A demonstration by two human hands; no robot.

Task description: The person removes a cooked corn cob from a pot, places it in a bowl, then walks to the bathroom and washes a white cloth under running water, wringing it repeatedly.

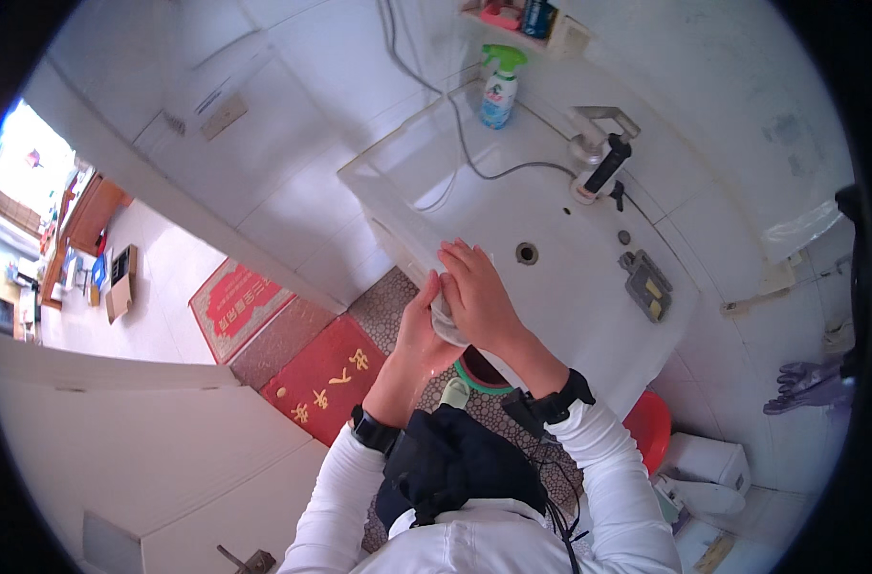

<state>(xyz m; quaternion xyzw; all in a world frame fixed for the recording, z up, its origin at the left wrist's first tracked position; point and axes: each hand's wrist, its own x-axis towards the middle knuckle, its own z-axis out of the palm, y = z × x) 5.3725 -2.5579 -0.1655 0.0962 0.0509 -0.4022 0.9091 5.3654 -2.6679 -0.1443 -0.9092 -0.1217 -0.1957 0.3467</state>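
My left hand (416, 331) and my right hand (483, 295) are pressed together over the near left edge of a white washbasin (551, 316). Between the palms is a small whitish item (447, 328), mostly covered by my fingers, so its kind is unclear. My left forearm looks wet. Beyond my hands is the basin's drain hole (527, 253). At the back stands a faucet (599, 172) with a black handle part and a grey hose. A grey soap dish (647, 287) with yellowish soap pieces lies on the right side of the basin.
A spray bottle (499, 90) with a green trigger stands in the basin's back corner. Below are a green-rimmed bucket (490, 387), a red basin (650, 430) and a red doormat (323, 380). Purple gloves (809, 387) hang at right. A doorway opens at left.
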